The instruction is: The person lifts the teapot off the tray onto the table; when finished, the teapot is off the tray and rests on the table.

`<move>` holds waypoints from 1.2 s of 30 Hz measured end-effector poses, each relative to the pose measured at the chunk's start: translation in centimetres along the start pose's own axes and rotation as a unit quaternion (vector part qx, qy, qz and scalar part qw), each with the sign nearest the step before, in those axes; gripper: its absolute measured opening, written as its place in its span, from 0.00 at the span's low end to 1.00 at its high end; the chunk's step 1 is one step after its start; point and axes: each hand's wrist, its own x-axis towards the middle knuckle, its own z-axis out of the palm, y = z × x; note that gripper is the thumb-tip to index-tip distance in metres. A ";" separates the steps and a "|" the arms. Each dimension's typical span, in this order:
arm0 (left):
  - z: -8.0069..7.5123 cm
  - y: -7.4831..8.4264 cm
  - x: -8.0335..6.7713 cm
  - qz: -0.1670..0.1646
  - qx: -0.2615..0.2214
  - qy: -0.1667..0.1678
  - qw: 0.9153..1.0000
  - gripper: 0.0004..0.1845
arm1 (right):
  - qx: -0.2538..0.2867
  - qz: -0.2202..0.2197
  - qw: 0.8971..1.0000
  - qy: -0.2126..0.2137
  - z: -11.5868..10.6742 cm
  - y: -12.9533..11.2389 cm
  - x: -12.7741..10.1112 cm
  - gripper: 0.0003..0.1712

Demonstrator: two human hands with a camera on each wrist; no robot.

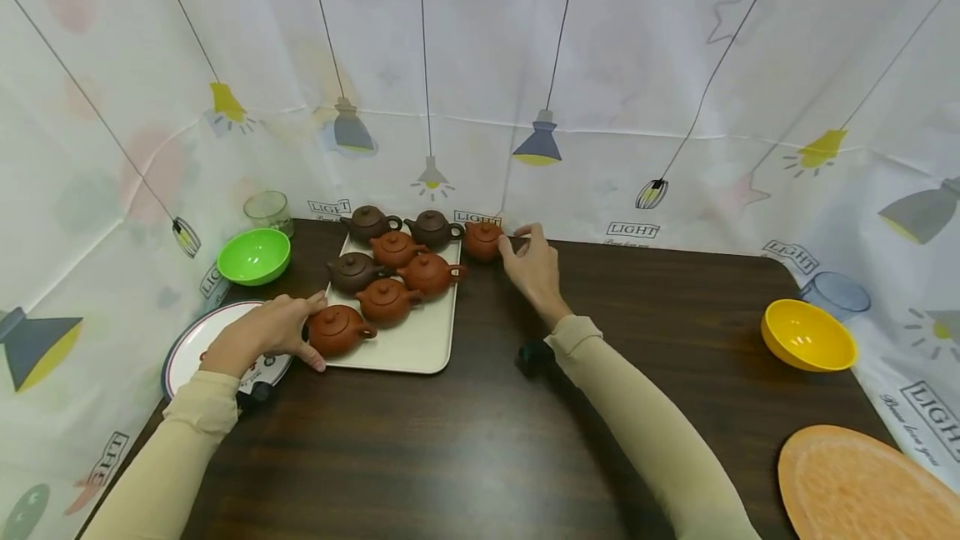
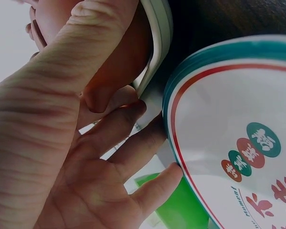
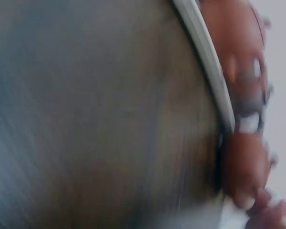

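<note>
A cream tray [image 1: 420, 340] on the dark table [image 1: 465, 448] carries several clay teapots, some orange-brown, some dark brown. My left hand [image 1: 313, 330] lies at the tray's near-left corner, index finger along the left rim and thumb at the front corner, beside the nearest orange teapot [image 1: 337, 330]. The left wrist view shows my thumb [image 2: 86, 52] above the tray rim [image 2: 157, 52] and straight fingers [image 2: 133, 143] below it. My right hand [image 1: 516, 240] pinches the right side of an orange teapot [image 1: 482, 240] standing on the table just past the tray's far-right corner. The right wrist view is blurred.
A printed white plate [image 1: 197, 344] lies under my left wrist; a green bowl [image 1: 253, 255] and a glass [image 1: 267, 211] stand behind it. At the right sit a yellow bowl [image 1: 808, 335], a blue-grey glass dish [image 1: 835, 294] and an orange plate [image 1: 855, 486]. A printed curtain walls the table.
</note>
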 end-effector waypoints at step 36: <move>0.2 -0.1 -0.1 -0.005 0.007 -0.020 1.000 0.64 | 0.067 -0.205 0.963 -0.162 -0.3 -6.6 -10.3 0.13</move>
